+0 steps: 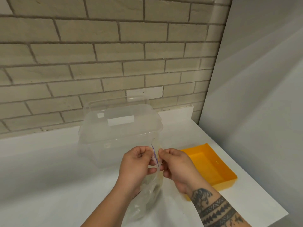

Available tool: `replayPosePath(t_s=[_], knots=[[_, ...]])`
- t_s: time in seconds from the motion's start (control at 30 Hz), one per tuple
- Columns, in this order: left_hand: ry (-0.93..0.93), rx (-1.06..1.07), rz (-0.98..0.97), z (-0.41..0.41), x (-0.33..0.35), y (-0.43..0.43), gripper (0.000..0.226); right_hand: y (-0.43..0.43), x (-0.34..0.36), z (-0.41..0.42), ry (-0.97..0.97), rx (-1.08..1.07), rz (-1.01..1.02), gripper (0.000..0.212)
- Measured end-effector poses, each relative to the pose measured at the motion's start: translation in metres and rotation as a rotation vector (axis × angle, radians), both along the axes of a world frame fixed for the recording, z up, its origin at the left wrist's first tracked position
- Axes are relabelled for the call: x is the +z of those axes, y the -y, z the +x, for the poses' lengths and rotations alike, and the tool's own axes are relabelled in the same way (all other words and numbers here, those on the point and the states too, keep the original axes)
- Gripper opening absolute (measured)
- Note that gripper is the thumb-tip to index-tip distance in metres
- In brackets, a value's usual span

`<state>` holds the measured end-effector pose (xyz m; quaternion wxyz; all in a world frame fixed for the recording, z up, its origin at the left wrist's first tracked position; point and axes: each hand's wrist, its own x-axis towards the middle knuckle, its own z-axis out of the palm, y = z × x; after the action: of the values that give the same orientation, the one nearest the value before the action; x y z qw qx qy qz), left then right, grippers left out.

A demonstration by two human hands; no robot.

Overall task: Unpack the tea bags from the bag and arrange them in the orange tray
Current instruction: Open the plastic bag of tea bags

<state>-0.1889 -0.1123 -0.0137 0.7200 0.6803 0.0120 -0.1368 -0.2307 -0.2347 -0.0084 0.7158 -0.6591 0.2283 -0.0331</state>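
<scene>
Over the tabletop [49,177] we've got left hand [136,163] and right hand [176,164] each pinching the bag [147,199] seal to pull it open, orange tray [211,164] waiting nearby

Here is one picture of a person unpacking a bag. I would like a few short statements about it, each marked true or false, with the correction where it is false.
1. The left hand and the right hand both pinch the top of the clear bag. True.
2. The orange tray lies on the white counter, to the right of the hands. True.
3. Several tea bags already lie in the orange tray. False: no tea bags show in it.
4. The clear box stands between the hands and the orange tray. False: it stands behind the hands, toward the brick wall.
</scene>
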Motion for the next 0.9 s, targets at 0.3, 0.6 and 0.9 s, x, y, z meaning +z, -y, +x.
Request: replayPosePath(t_s=[0.3, 0.6, 0.9], knots=[[0.147, -0.066, 0.300, -0.005, 0.001, -0.017, 0.021, -0.013, 0.002, 0.007, 0.039, 0.020, 0.210, 0.018], [-0.027, 0.082, 0.049, 0.008, -0.011, -0.016, 0.019, -0.019, -0.008, 0.007, 0.026, -0.057, 0.211, 0.027], [-0.124, 0.014, -0.197, 0.004, -0.013, -0.005, 0.017, -0.017, -0.008, -0.008, -0.016, 0.034, 0.055, 0.028]])
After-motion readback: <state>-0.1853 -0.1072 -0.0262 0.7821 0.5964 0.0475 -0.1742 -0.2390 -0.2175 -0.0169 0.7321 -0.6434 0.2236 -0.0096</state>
